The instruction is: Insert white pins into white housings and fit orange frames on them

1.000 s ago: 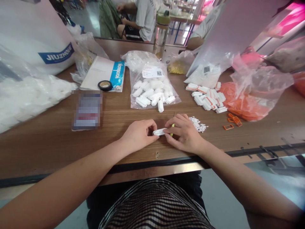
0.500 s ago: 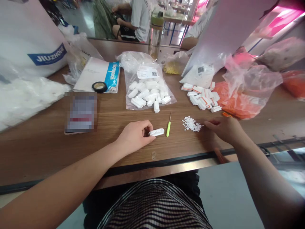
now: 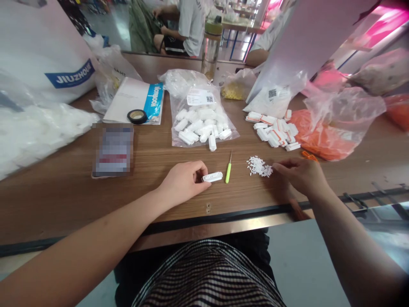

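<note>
My left hand pinches one end of a white connector housing between thumb and fingers, low over the table. Rows of small holes show along the housing. Just right of it lies a thin pick with a yellow-green handle, its metal tip pointing away from me. Farther right is a loose pile of tiny white plugs. At the pile's right edge, my right hand has thumb and forefinger closed together; whatever is between the fingertips is too small to make out.
Behind the hands lies a clear bag of white housings. White housings with orange strips are heaped beside a bag of orange parts. Leftward are a notebook, a tape roll and a blurred flat object. A bottle stands behind.
My right fingertips have moved slightly left, onto the edge of the plug pile. The left hand keeps its hold on the connector housing. The whole view has shifted a little.
</note>
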A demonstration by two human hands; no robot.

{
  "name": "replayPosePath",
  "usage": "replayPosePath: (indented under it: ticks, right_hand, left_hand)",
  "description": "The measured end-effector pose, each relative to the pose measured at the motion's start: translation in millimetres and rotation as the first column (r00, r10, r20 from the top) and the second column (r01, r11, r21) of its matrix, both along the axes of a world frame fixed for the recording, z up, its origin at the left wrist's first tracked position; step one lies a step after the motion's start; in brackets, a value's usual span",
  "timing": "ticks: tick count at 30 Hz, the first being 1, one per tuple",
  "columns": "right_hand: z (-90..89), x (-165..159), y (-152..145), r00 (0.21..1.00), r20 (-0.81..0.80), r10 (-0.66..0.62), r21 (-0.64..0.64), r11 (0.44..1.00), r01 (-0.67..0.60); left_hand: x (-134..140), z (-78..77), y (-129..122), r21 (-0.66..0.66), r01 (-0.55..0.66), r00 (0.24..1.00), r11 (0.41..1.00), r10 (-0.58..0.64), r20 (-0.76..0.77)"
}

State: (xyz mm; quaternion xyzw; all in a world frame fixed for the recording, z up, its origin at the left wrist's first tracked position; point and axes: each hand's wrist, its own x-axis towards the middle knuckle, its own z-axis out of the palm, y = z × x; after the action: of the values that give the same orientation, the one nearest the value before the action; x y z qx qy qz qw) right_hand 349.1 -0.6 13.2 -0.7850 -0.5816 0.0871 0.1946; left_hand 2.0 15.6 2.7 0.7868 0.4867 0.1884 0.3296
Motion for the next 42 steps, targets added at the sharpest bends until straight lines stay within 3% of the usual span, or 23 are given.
replayPosePath:
  ticks: [2,4,7,9,11,16,22,28,32,34,36,39,40,42]
  right_hand:
    - [10.4,-22.9,0.2,0.992,-0.098,0.080,0.060,0.995,-0.075]
    - [18.4,-54.0,-0.6,0.940,-0.202,0.274,0.118,0.960,-0.254]
    - [21.7,-99.8,0.3,0.792,-0.244,0.559,0.159,0.829,-0.536]
    - [18.8,-119.7,3.5,0.721,-0.219,0.658,0.155,0.753,-0.640]
    - [14.2,-129.0,7.5,0.700,-0.180,0.692,0.132,0.722,-0.680]
    - [6.8,-129.6,11.7,0.703,-0.065,0.708,0.104,0.706,-0.701]
    - [11.1,-130.6,4.4,0.615,0.193,0.765,0.107,0.607,-0.788]
    - [10.4,-126.9,-0.3,0.616,0.272,0.739,0.148,0.601,-0.786]
    - [9.3,-129.8,-3.3,0.582,0.316,0.749,0.098,0.585,-0.805]
    - [10.0,-128.7,-4.5,0.591,0.294,0.751,0.092,0.593,-0.800]
    - [10.7,-119.3,-4.2,0.655,0.217,0.723,0.146,0.640,-0.755]
    - [9.9,-84.2,0.5,0.829,0.075,0.555,0.229,0.799,-0.556]
    - [9.1,-68.2,3.1,0.882,0.047,0.469,0.213,0.858,-0.468]
    - [6.9,-35.2,8.7,0.949,0.012,0.315,0.064,0.947,-0.315]
  left_hand:
    - [-0.2,-0.2,-0.3,-0.014,-0.008,1.000,1.000,0.008,0.010]
    - [-0.3,-0.1,-0.8,-0.035,-0.015,1.000,0.999,0.016,0.024]
    - [-0.1,0.2,-1.4,-0.041,-0.010,0.999,0.999,0.012,0.050]
    - [0.0,0.1,-1.4,-0.019,0.000,0.998,1.000,0.002,0.061]
    - [0.0,-0.3,-1.2,0.006,0.006,0.998,1.000,-0.007,0.069]
    - [-0.3,-0.7,-0.8,0.021,0.019,0.996,1.000,-0.021,0.085]
    - [0.4,-0.2,-2.2,0.021,0.013,0.995,1.000,-0.015,0.095]
    - [0.5,0.9,-2.3,-0.001,0.003,0.997,1.000,-0.003,0.082]
    - [-0.1,0.7,-1.7,0.002,0.017,0.997,1.000,-0.017,0.076]
    - [-0.4,0.6,-1.7,0.006,0.017,0.997,1.000,-0.018,0.073]
    - [-0.6,0.7,-1.9,0.009,0.013,0.998,1.000,-0.014,0.063]
    - [-0.5,0.4,-1.8,0.007,0.014,0.999,1.000,-0.014,0.045]
    - [-0.4,0.2,-1.6,0.009,0.013,0.999,1.000,-0.014,0.038]
    - [-0.2,-0.1,-1.1,0.016,0.014,1.000,1.000,-0.014,0.024]
